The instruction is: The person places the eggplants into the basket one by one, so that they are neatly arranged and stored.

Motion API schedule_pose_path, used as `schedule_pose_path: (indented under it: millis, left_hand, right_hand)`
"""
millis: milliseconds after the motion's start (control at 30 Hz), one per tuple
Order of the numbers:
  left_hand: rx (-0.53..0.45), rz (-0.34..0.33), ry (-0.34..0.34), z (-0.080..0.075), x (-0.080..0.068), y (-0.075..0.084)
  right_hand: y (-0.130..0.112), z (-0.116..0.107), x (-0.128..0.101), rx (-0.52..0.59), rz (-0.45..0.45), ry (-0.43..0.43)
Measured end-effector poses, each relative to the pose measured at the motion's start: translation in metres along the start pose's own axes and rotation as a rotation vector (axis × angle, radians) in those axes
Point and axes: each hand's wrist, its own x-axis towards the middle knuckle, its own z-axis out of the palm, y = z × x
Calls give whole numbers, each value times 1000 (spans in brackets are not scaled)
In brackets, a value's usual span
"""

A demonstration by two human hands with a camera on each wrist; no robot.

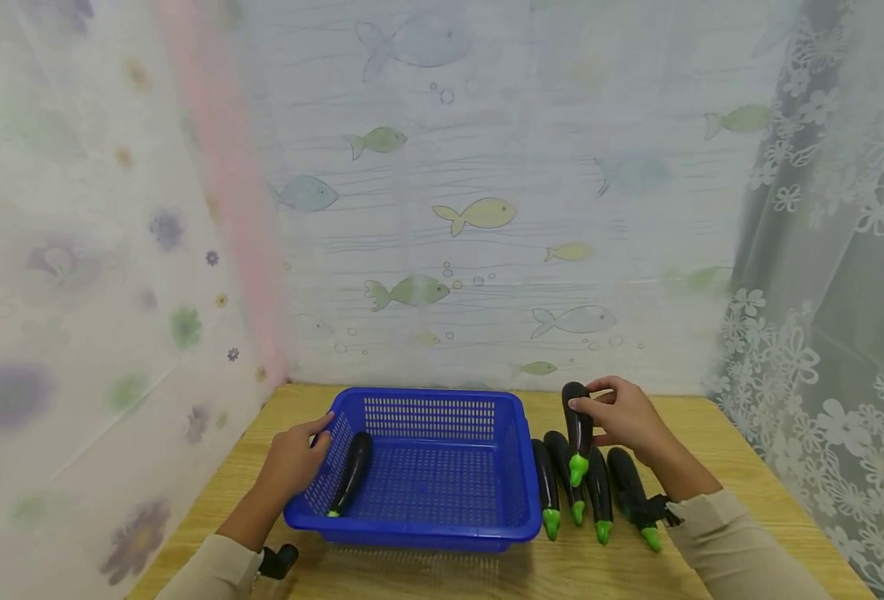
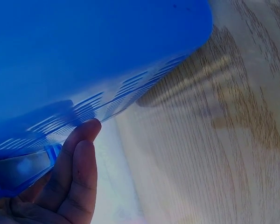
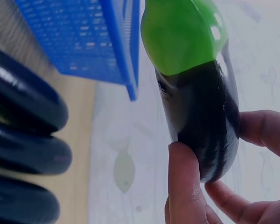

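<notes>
While your right grip (image 1: 632, 423) pinches a glossy eggplant (image 1: 577, 421) by its dark rounded end, green cap (image 1: 578, 471) downward, above the row of eggplants (image 1: 545, 483) between basket and the desk's (image 1: 700, 425) right edge, your left grip (image 1: 294, 458) holds the left rim of the blue slotted basket (image 1: 412, 531). Expect the eggplant to feel light, firm and slippery; its thick middle should give surer hold. The basket looks like thin, stiff plastic.

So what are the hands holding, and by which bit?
Right hand: an eggplant, by its dark end, away from the green cap. Left hand: the blue basket, by its left rim.
</notes>
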Motion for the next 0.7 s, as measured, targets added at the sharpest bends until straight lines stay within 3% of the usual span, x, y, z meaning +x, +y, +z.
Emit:
schedule_pose_path:
  millis: [700]
  left_hand:
    - [-13,-5,9,1,1,1]
  right_hand:
    - [-28,60,23,37,12,-19]
